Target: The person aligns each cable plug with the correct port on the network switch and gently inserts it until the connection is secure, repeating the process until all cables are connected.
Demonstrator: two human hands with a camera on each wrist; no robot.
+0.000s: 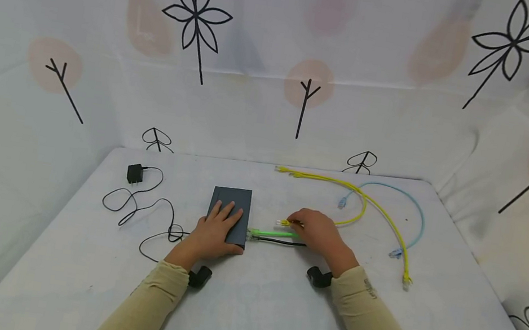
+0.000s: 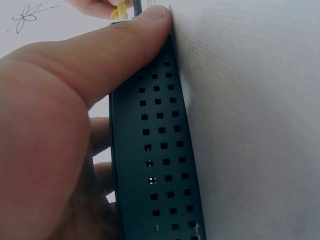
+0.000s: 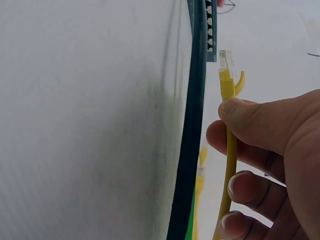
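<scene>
A dark grey network switch [image 1: 233, 195] lies on the table. My left hand [image 1: 214, 232] rests on it with fingers spread over the top; the thumb [image 2: 125, 42] lies along its perforated side in the left wrist view. A green network cable [image 1: 280, 234] and a black network cable [image 1: 283, 242] run from the switch's right side. Beside that side, my right hand [image 1: 319, 235] pinches a yellow network cable [image 3: 227, 87] just behind its clear plug. The plug points toward the row of ports [image 3: 210, 27] and is apart from them.
At the back right lie another yellow network cable [image 1: 392, 221] and a light blue network cable [image 1: 422, 208]. A black power adapter [image 1: 135, 173] sits at the left, its thin cord [image 1: 156, 200] looping toward the switch. Patterned white cloth [image 1: 251, 117] stands behind the table.
</scene>
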